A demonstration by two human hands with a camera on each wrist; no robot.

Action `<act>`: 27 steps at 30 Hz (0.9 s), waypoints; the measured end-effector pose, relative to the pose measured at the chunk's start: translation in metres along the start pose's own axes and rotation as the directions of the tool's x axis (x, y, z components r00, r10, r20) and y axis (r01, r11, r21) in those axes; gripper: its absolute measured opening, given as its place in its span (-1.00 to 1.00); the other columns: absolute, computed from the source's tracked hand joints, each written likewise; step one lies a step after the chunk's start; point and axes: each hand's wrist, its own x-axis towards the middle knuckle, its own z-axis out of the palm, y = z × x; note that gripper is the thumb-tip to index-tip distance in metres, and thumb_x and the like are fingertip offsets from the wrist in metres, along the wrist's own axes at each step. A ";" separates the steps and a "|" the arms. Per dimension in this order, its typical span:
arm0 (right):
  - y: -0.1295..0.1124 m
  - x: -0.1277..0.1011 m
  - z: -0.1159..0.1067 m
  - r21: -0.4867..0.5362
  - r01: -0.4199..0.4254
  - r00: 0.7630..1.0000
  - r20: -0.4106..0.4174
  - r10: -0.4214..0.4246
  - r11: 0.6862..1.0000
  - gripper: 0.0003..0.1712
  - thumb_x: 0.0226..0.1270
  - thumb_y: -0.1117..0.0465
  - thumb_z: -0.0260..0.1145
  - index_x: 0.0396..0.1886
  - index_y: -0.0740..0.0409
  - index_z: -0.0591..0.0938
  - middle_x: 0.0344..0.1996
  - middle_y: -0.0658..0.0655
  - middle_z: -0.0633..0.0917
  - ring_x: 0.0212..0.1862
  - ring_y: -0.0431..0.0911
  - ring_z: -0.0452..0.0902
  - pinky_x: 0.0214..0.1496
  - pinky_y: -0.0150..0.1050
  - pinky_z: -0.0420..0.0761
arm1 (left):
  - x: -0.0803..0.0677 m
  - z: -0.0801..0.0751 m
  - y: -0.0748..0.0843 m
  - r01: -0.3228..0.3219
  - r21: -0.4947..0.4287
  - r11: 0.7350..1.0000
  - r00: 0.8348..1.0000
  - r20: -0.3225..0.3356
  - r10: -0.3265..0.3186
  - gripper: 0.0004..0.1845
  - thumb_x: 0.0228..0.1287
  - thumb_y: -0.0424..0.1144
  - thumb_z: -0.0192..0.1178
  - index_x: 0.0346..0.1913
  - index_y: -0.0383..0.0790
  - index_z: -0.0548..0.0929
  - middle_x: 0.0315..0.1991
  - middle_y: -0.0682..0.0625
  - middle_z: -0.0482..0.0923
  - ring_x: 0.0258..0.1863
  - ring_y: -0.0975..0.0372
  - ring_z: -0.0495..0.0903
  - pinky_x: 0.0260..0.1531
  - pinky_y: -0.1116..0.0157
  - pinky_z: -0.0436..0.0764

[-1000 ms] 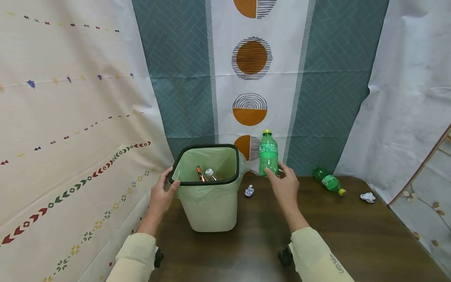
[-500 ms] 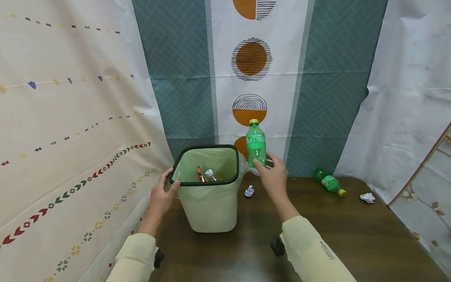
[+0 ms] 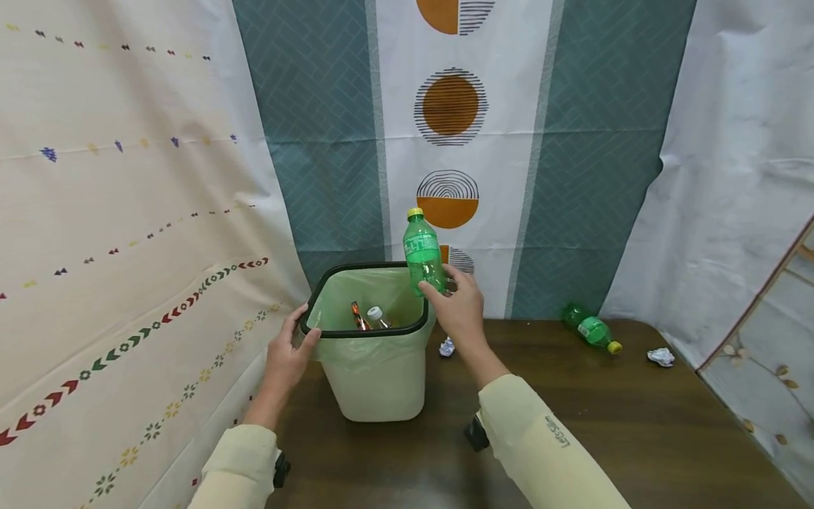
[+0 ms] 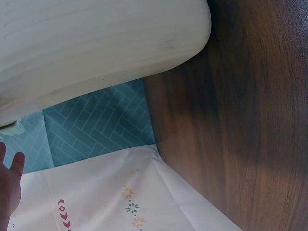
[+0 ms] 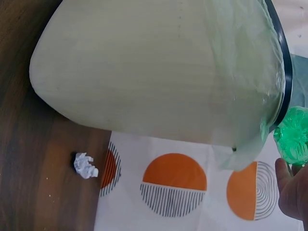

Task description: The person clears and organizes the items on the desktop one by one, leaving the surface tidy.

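Observation:
A green plastic bottle [image 3: 422,249] with a yellow cap stands nearly upright in my right hand [image 3: 461,311]. Fingers and thumb grip it near its base, above the right rim of the trash bin [image 3: 381,385]. My left hand [image 3: 287,357] holds the bin's front left corner, thumb on the black rim and fingers along the left side. A light green bag lines the bin. Inside lie a white-capped bottle [image 3: 376,315] and an orange-red wrapper [image 3: 360,316]. In the right wrist view the green bottle's base [image 5: 293,137] shows beside the rim.
Another green bottle [image 3: 591,327] lies on its side on the dark wooden table [image 3: 572,424], toward the back right. A crumpled paper ball [image 3: 661,357] lies right of it, and a second paper ball [image 3: 447,347] sits beside the bin. Patterned cloths hang behind and at both sides.
My right hand has carried the green bottle left and slightly up, from beside the bin to over its right rim. The left hand has stayed on the bin's corner.

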 end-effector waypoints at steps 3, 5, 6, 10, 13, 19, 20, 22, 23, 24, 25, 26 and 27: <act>-0.003 0.002 0.005 -0.005 0.010 1.000 0.008 -0.010 1.000 -0.35 0.22 0.04 0.47 0.25 0.22 0.56 0.06 0.19 0.55 0.06 0.04 0.54 0.05 -0.09 0.62 | 0.001 -0.001 0.000 -0.002 -0.007 1.000 1.000 0.002 0.002 -0.38 0.42 -0.03 0.12 0.48 -0.07 0.30 0.40 -0.28 0.32 0.35 -0.12 0.34 0.25 -0.14 0.32; -0.004 0.002 0.008 -0.012 0.017 1.000 0.014 -0.016 1.000 -0.36 0.22 0.04 0.48 0.24 0.21 0.57 0.03 0.18 0.57 0.05 0.03 0.55 0.03 -0.10 0.62 | 0.001 -0.001 0.000 -0.004 -0.008 1.000 1.000 0.002 0.004 -0.38 0.43 -0.04 0.11 0.48 -0.09 0.30 0.40 -0.29 0.32 0.36 -0.11 0.33 0.26 -0.14 0.31; -0.005 0.002 0.009 -0.014 0.019 1.000 0.017 -0.019 1.000 -0.36 0.21 0.05 0.48 0.24 0.21 0.57 0.02 0.18 0.57 0.05 0.03 0.56 0.03 -0.10 0.63 | 0.001 -0.001 0.000 -0.007 -0.006 1.000 1.000 0.001 0.007 -0.38 0.43 -0.05 0.11 0.48 -0.09 0.30 0.40 -0.29 0.32 0.36 -0.10 0.33 0.26 -0.14 0.31; -0.006 0.001 0.013 -0.022 0.028 0.999 0.024 -0.027 0.999 -0.36 0.21 0.04 0.49 0.23 0.22 0.57 0.02 0.18 0.57 0.06 0.04 0.57 0.04 -0.12 0.63 | 0.001 0.001 -0.002 -0.010 -0.002 1.000 1.000 0.001 0.010 -0.39 0.43 -0.06 0.12 0.48 -0.09 0.30 0.39 -0.28 0.33 0.36 -0.10 0.33 0.25 -0.13 0.31; -0.007 0.002 0.015 -0.017 0.033 0.999 0.033 -0.033 0.999 -0.35 0.21 0.03 0.49 0.23 0.22 0.57 0.06 0.18 0.57 0.09 0.04 0.56 0.06 -0.12 0.62 | 0.001 0.001 -0.001 -0.006 0.001 1.000 1.000 0.000 0.006 -0.39 0.42 -0.06 0.12 0.48 -0.08 0.31 0.39 -0.28 0.34 0.36 -0.11 0.34 0.26 -0.13 0.30; -0.010 0.001 0.017 0.014 0.032 0.997 0.063 -0.033 0.999 -0.35 0.26 -0.01 0.46 0.26 0.21 0.55 0.15 0.23 0.55 0.15 0.07 0.55 0.14 -0.11 0.57 | 0.001 0.001 0.001 -0.001 -0.004 1.000 1.000 0.000 0.001 -0.39 0.42 -0.06 0.12 0.47 -0.09 0.31 0.39 -0.28 0.34 0.34 -0.12 0.35 0.26 -0.13 0.29; -0.011 0.001 0.016 0.015 0.032 0.997 0.066 -0.033 0.999 -0.36 0.27 0.00 0.45 0.26 0.21 0.55 0.17 0.24 0.54 0.15 0.08 0.55 0.16 -0.11 0.56 | 0.001 0.001 0.001 0.000 -0.006 1.000 1.000 0.000 0.000 -0.39 0.41 -0.06 0.12 0.47 -0.08 0.31 0.39 -0.28 0.34 0.35 -0.11 0.34 0.27 -0.13 0.29; -0.011 0.001 0.016 0.009 0.033 0.997 0.068 -0.033 0.999 -0.39 0.29 0.00 0.43 0.25 0.19 0.56 0.17 0.23 0.55 0.16 0.08 0.55 0.17 -0.11 0.55 | 0.001 0.001 0.001 -0.001 -0.007 1.000 1.000 0.000 0.001 -0.39 0.42 -0.06 0.12 0.47 -0.08 0.31 0.39 -0.28 0.34 0.35 -0.11 0.34 0.27 -0.12 0.29; -0.010 0.001 0.015 0.008 0.033 0.997 0.067 -0.034 0.999 -0.40 0.30 0.00 0.42 0.25 0.19 0.56 0.17 0.23 0.55 0.16 0.08 0.54 0.18 -0.11 0.55 | 0.001 0.001 0.001 -0.001 -0.005 1.000 1.000 -0.001 0.001 -0.39 0.41 -0.06 0.12 0.47 -0.08 0.31 0.38 -0.28 0.35 0.34 -0.11 0.35 0.27 -0.12 0.29; -0.010 0.001 0.015 0.009 0.033 0.997 0.065 -0.033 0.999 -0.40 0.30 0.01 0.42 0.25 0.20 0.56 0.17 0.23 0.55 0.17 0.08 0.54 0.18 -0.11 0.55 | 0.001 0.001 0.000 -0.001 -0.001 1.000 1.000 -0.003 0.001 -0.39 0.41 -0.06 0.13 0.47 -0.08 0.32 0.38 -0.27 0.35 0.34 -0.12 0.35 0.27 -0.12 0.29; -0.010 0.001 0.015 0.007 0.031 0.998 0.063 -0.032 0.999 -0.40 0.31 0.00 0.41 0.26 0.19 0.56 0.16 0.21 0.55 0.17 0.09 0.54 0.18 -0.11 0.55 | 0.001 0.001 0.000 -0.001 0.001 1.000 1.000 -0.003 0.001 -0.39 0.41 -0.06 0.13 0.47 -0.08 0.32 0.38 -0.27 0.35 0.33 -0.12 0.36 0.26 -0.13 0.29; -0.010 0.001 0.014 0.009 0.028 0.998 0.060 -0.028 1.000 -0.40 0.31 0.00 0.41 0.26 0.19 0.56 0.16 0.21 0.55 0.17 0.09 0.54 0.17 -0.11 0.55 | 0.001 0.001 0.000 0.003 0.005 1.000 1.000 -0.002 -0.003 -0.39 0.41 -0.05 0.12 0.47 -0.07 0.32 0.38 -0.27 0.35 0.33 -0.13 0.36 0.26 -0.13 0.29; -0.009 0.001 0.014 0.010 0.027 0.998 0.057 -0.027 1.000 -0.39 0.31 0.00 0.41 0.26 0.19 0.56 0.15 0.20 0.55 0.18 0.10 0.54 0.17 -0.11 0.55 | 0.001 0.001 0.000 0.004 0.007 1.000 1.000 0.000 -0.004 -0.39 0.42 -0.05 0.12 0.47 -0.07 0.31 0.38 -0.28 0.35 0.32 -0.14 0.36 0.25 -0.14 0.29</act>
